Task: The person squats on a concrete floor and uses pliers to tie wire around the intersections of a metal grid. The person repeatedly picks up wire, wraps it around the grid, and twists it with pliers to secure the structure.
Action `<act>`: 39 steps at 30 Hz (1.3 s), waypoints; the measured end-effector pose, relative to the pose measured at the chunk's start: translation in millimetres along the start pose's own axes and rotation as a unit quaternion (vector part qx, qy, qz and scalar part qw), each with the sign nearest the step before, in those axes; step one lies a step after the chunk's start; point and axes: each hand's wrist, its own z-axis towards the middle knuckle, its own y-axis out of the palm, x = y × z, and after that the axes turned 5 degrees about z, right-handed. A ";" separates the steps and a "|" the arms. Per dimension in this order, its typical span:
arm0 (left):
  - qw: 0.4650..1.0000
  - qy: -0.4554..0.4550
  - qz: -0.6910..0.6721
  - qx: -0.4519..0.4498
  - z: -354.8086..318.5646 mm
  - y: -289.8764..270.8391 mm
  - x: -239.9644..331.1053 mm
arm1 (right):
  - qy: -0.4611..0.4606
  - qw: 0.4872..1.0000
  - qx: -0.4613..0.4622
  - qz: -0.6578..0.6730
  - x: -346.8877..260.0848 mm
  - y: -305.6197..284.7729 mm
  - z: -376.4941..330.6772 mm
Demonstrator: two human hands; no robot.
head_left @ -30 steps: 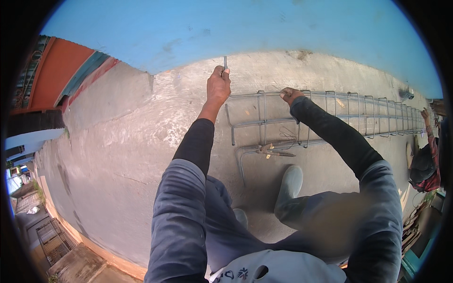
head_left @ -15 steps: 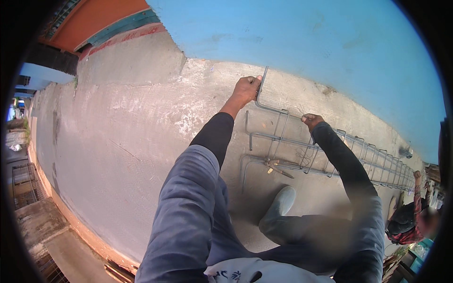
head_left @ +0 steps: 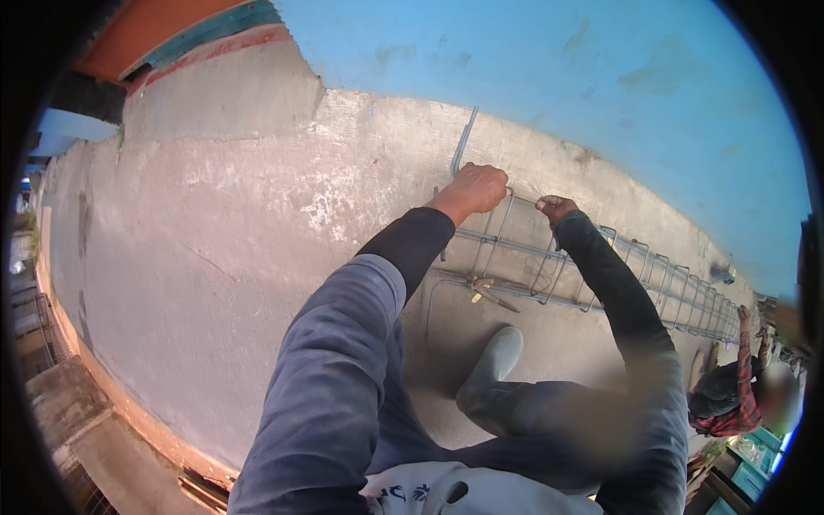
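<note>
A long rebar cage point(head_left: 515, 247) of steel bars and square stirrups lies on the concrete, running off to the right. My left hand point(head_left: 474, 189) is closed around the upper bar near its hooked end point(head_left: 463, 142), which sticks up past the fist. Just right of the first stirrup, my right hand point(head_left: 556, 208) pinches at the same bar. Thin wire shows faintly by its fingertips, but what they hold is too small to make out. Pincers point(head_left: 491, 290) with worn, light-coloured handles rest across the lower bars, below both hands.
A blue wall point(head_left: 532, 69) rises beyond the cage. My boot point(head_left: 498, 354) stands on the concrete floor point(head_left: 197, 257) in front of the cage. At the far right another person in a red checked sleeve point(head_left: 745, 403) has a hand at the cage's other end.
My left hand has slid from the upright hooked end to the right along the bar, closer to my right hand. The right hand stays pinched near the stirrup.
</note>
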 end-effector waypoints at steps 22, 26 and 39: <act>0.983 -0.105 -0.124 -0.090 29.2 3.6 0.1 | -0.043 0.997 0.011 -0.060 -20.5 1.9 -20.0; 0.983 -0.111 -0.122 -0.082 29.6 3.0 -1.1 | -0.296 0.883 0.046 -0.362 -13.7 -11.6 -30.8; 0.983 -0.115 -0.127 -0.063 25.0 3.7 -3.0 | -0.170 0.885 -0.172 -0.398 -24.5 30.0 -104.1</act>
